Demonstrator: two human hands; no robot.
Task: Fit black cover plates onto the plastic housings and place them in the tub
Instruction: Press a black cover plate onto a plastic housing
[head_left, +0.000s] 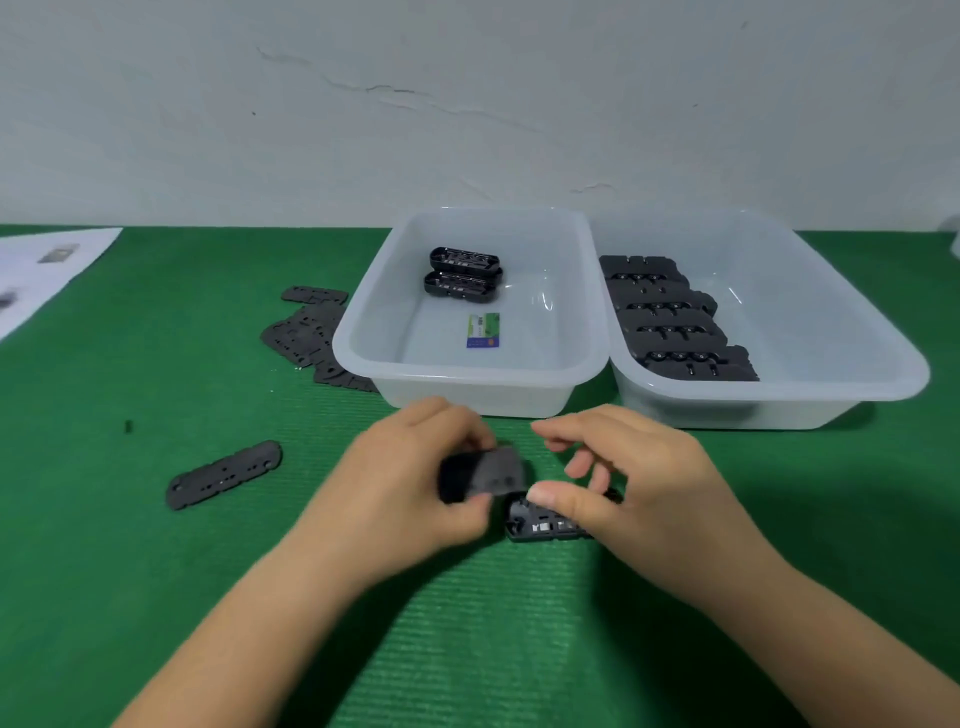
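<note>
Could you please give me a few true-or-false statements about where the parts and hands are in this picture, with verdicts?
1. The left tub holds two open housings and a small card. True.
2. The right tub holds nothing. False: a row of black parts lies in it.
3. The left hand grips a cover plate. True.
4. A single cover plate lies on the green mat, left of the hands. True.
5. The right hand is reaching into a tub. False: it is at a housing on the mat.
</note>
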